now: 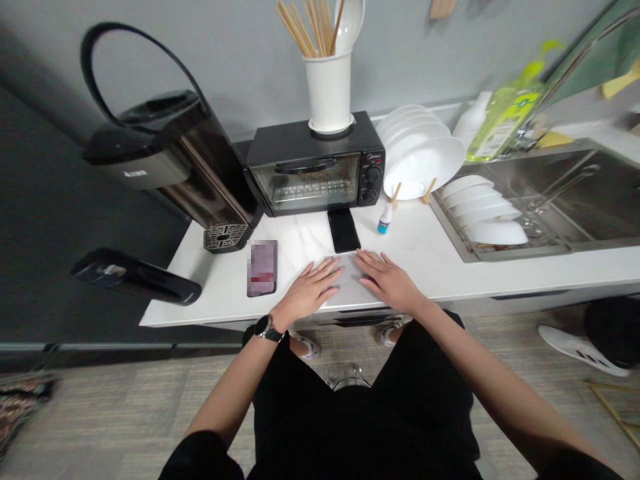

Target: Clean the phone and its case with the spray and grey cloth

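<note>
My left hand [307, 290] and my right hand [387, 280] lie flat on a pale grey folded cloth [346, 283], fingers spread and pointing toward each other. The cloth sits on a white counter [220, 300] near its front edge. Just beyond my fingertips lies a black smartphone [344, 230], not touched by either hand. Left of my left hand lies a second phone [262, 268] with a blurred screen. A black wristwatch [267, 329] circles my left wrist.
A black toaster oven [305, 170] backs the counter, with a white utensil cup [329, 93] of chopsticks on top. A black-and-steel water dispenser [200, 167] stands left. White plates [420, 150] stand in racks beside a steel sink [565, 200]. A small dropper bottle [385, 219] stands nearby.
</note>
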Motion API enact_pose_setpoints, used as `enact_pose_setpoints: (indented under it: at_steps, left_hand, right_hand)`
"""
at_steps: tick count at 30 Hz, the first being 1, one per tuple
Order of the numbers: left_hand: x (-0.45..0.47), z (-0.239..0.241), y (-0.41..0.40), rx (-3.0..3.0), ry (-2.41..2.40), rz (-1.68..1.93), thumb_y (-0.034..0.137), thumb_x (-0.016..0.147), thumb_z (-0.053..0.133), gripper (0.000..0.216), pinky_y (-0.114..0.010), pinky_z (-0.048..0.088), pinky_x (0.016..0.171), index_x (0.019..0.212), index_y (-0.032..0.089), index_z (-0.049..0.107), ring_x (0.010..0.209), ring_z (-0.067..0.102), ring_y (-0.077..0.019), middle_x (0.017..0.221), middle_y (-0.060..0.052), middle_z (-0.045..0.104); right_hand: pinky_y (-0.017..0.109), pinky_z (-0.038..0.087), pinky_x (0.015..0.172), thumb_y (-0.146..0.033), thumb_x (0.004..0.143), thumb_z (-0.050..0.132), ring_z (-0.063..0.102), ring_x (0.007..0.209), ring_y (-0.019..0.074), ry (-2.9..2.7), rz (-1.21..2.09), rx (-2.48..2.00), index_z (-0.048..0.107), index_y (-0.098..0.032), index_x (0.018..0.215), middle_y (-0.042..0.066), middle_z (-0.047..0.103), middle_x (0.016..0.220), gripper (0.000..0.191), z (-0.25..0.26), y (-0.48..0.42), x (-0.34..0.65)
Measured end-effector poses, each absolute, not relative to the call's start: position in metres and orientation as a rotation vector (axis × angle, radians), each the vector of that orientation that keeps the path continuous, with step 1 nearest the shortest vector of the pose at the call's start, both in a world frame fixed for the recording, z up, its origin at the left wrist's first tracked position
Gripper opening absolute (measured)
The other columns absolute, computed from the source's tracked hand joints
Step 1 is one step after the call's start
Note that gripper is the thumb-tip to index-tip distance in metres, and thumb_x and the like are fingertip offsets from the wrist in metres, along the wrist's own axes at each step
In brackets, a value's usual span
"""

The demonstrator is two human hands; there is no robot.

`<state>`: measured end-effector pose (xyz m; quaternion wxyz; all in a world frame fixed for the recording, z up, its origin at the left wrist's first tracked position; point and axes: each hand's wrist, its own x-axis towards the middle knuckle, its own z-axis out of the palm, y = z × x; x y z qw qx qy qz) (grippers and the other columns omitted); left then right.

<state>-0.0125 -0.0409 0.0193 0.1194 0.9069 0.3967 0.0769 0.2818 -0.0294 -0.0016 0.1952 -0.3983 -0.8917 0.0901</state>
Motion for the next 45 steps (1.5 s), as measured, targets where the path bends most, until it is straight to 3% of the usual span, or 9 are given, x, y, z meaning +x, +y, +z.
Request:
enact_pose_setpoints:
  at_steps: [8,12,15,18,26,32,38,41,45]
  left_hand:
    - [-0.011,0.018,-0.045,2.662,1.253,0.16,0.065,0.106,0.045,0.071,-0.053,0.021,0.135,0.168,0.035,0.03,0.165,0.025,-0.0254,0.178,-0.002,0.022]
    - [-0.014,0.019,-0.047,2.649,1.254,0.174,0.062,0.107,0.044,0.07,-0.055,0.019,0.135,0.169,0.035,0.027,0.166,0.021,-0.0263,0.179,-0.001,0.019]
    - [-0.013,0.023,-0.048,2.644,1.22,0.226,0.05,0.112,0.036,0.061,-0.055,0.015,0.136,0.17,0.035,0.023,0.168,0.015,-0.0249,0.18,-0.001,0.016]
    - [-0.004,0.028,-0.046,2.678,1.123,0.257,0.049,0.113,0.036,0.061,-0.054,0.013,0.137,0.171,0.035,0.02,0.168,0.013,-0.024,0.18,0.0,0.015]
    - [0.03,0.032,-0.033,2.665,0.927,0.197,0.064,0.105,0.047,0.072,-0.056,0.024,0.134,0.168,0.034,0.029,0.167,0.018,-0.029,0.178,-0.005,0.022]
    - [0.036,0.04,-0.026,2.542,0.927,0.478,0.047,0.109,0.051,0.065,-0.056,0.028,0.134,0.169,0.034,0.028,0.163,0.03,-0.0273,0.176,-0.008,0.03]
    - [0.064,0.069,-0.01,2.296,1.034,0.982,0.043,0.11,0.051,0.05,-0.037,0.059,0.1,0.157,0.027,0.044,0.108,0.073,-0.0184,0.13,-0.008,0.073]
    - [0.07,0.084,-0.009,2.435,1.092,0.861,0.044,0.11,0.05,0.03,-0.03,0.057,0.079,0.129,0.024,0.063,0.09,0.072,-0.0168,0.107,-0.003,0.075]
    - [0.069,0.092,-0.017,2.71,1.115,0.553,0.049,0.112,0.043,0.036,-0.029,0.044,0.062,0.108,0.021,0.065,0.075,0.069,-0.0175,0.09,-0.002,0.074]
  right_hand:
    - [0.065,0.031,0.129,-0.05,0.111,0.043,0.034,0.161,0.0314,-2.61,0.237,-1.116,0.024,-0.023,0.171,0.013,0.032,0.174,0.069,-0.005,-0.039,0.289]
    - [0.063,0.033,0.128,-0.052,0.107,0.052,0.038,0.159,0.0329,-2.469,0.383,-1.072,0.043,-0.024,0.163,0.013,0.039,0.171,0.063,0.0,-0.039,0.292]
    - [0.053,0.049,0.119,-0.046,0.107,0.053,0.064,0.137,0.0297,-2.089,0.558,-1.111,0.072,-0.025,0.131,0.011,0.07,0.144,0.037,0.004,-0.036,0.297]
    - [0.048,0.059,0.101,-0.049,0.105,0.057,0.075,0.107,0.0271,-1.613,0.538,-1.273,0.075,-0.024,0.105,0.008,0.079,0.108,0.03,0.009,-0.017,0.303]
    - [0.055,0.051,0.111,-0.059,0.086,0.078,0.064,0.128,0.0304,-1.448,0.521,-1.241,0.055,-0.026,0.141,0.013,0.065,0.142,0.068,0.005,0.072,0.302]
    - [0.045,0.059,0.101,-0.06,0.093,0.071,0.072,0.109,0.0256,-1.486,0.854,-1.127,0.067,-0.024,0.119,0.009,0.075,0.119,0.045,0.004,0.072,0.299]
    - [0.039,0.061,0.091,-0.053,0.096,0.072,0.074,0.102,0.024,-1.817,1.044,-0.993,0.071,-0.024,0.12,0.006,0.078,0.115,0.038,0.03,0.013,0.292]
    - [0.038,0.059,0.091,-0.049,0.101,0.066,0.072,0.102,0.0235,-2.016,0.929,-0.957,0.069,-0.023,0.118,0.007,0.077,0.114,0.031,0.043,-0.014,0.292]
    - [0.036,0.056,0.086,-0.043,0.109,0.051,0.071,0.098,0.0236,-2.25,0.7,-0.973,0.062,-0.022,0.117,0.008,0.074,0.109,0.025,0.053,-0.037,0.294]
